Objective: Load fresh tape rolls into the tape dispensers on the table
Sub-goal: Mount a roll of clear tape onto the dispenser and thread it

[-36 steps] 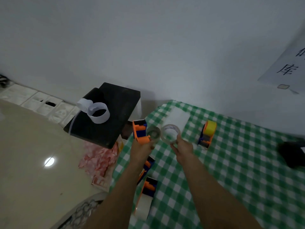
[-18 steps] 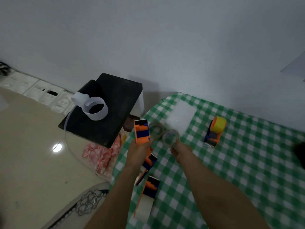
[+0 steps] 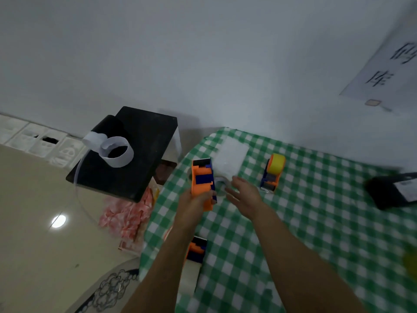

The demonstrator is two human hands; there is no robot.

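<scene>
An orange and blue tape dispenser (image 3: 202, 181) is held upright above the table, near its left edge, with the left hand (image 3: 194, 205) clenched around its lower handle. Just to the right of it, touching its side, a clear tape roll (image 3: 220, 184) sits partly hidden; whether it rests on the cloth or is lifted cannot be told. The right hand (image 3: 244, 193) is spread over that roll with fingers loose and extended, palm down; whether it actually grips the roll cannot be told, since the frame is blurred there.

The table wears a green and white checked cloth (image 3: 304, 233). Toward the far edge, right of the hands, a second dispenser (image 3: 272, 175) lies on the cloth, loaded with a yellow roll. Between the two, at the far edge, lies a pale translucent sheet (image 3: 232, 154). Along the left edge, close to the person and partly behind the left forearm, a third dispenser (image 3: 195, 250) in orange and blue lies with a wide pale roll beside it. At the right edge of the table sits a dark object (image 3: 392, 190), too blurred to identify.

Off the table to the left stands a black box (image 3: 140, 159) with a curled strip of white paper (image 3: 112, 147) on top. Pink crumpled plastic (image 3: 126, 215) lies on the floor below it. A paper sign (image 3: 388, 62) with dark characters hangs on the wall at upper right.
</scene>
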